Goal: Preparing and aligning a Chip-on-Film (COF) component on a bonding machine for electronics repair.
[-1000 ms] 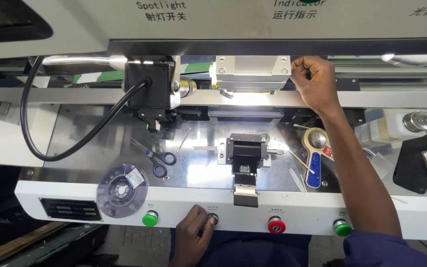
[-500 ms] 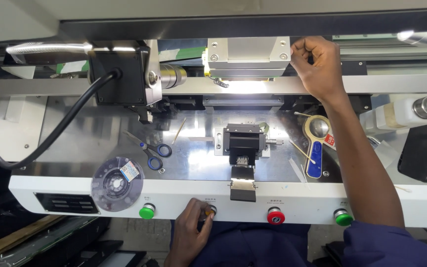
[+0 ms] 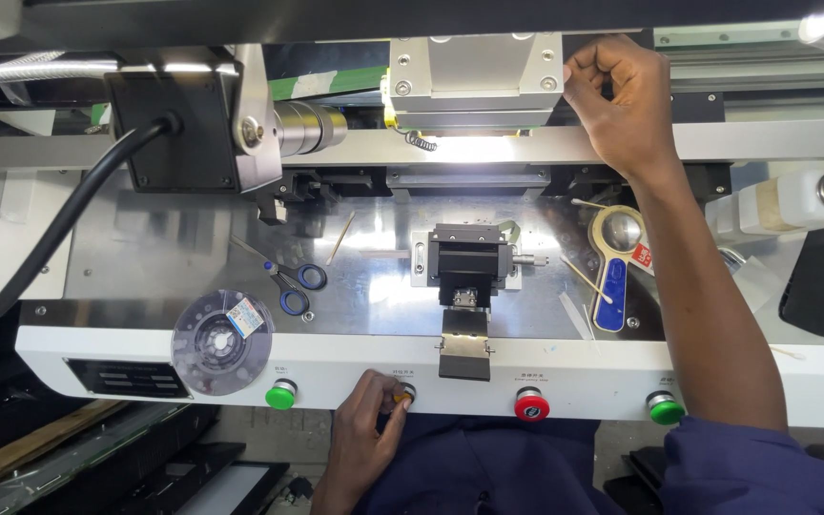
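My left hand is at the front panel of a white machine, its fingertips pinched on a small yellow knob. My right hand reaches up over the steel work plate and rests with curled fingers against the right side of a grey metal block on the upper rail. A black clamp fixture sits in the middle of the plate, below that block.
On the front panel are two green buttons and a red button. Blue-handled scissors, a clear reel and a blue-handled magnifier lie on the plate. A black motor housing with a thick cable stands at left.
The view has shifted closer and lower toward the machine. Both hands stay where they were, the left on the knob, the right at the grey block.
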